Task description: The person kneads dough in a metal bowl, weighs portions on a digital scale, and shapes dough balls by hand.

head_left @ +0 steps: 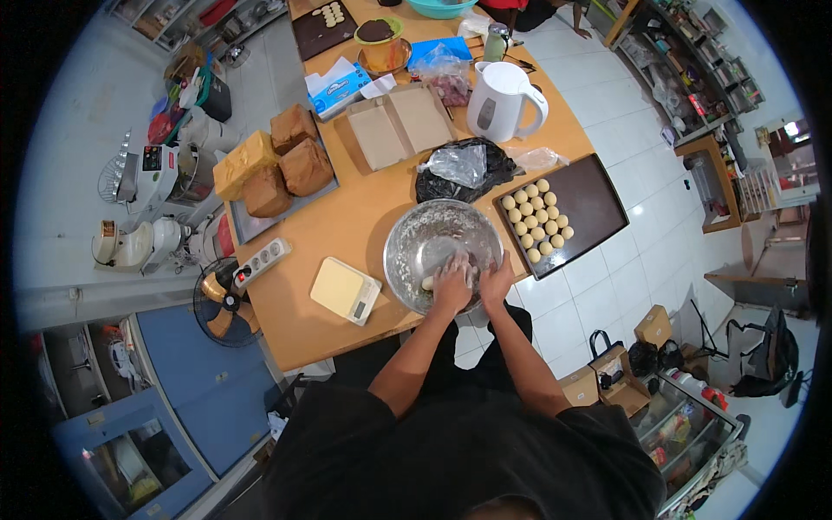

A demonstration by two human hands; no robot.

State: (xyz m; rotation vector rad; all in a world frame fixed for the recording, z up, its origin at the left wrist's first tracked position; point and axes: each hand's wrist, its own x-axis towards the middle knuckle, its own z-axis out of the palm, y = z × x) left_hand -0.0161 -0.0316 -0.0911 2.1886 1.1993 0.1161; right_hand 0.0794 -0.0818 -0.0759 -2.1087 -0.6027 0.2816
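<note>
A large metal mixing bowl (401, 251), its inside dusted and smeared with flour, stands at the table's front edge. My left hand (452, 284) reaches down into it, whitened fingers stretched out toward the bottom. Beside that hand's thumb side shows a small pale lump of dough (427, 283); whatever lies beneath the palm is hidden. My right hand (497, 282) grips the bowl's right rim. Just right of the bowl, a dark baking tray (598, 204) carries several round dough balls (537, 217). To the left lies a pale yellow kitchen scale (345, 289).
Brown loaves (305, 166) sit on a metal tray at the left, near a power strip (262, 260). Behind the bowl are a black plastic bag (487, 166), an open cardboard box (403, 128) and a white electric kettle (499, 100). A fan (223, 299) stands beside the table.
</note>
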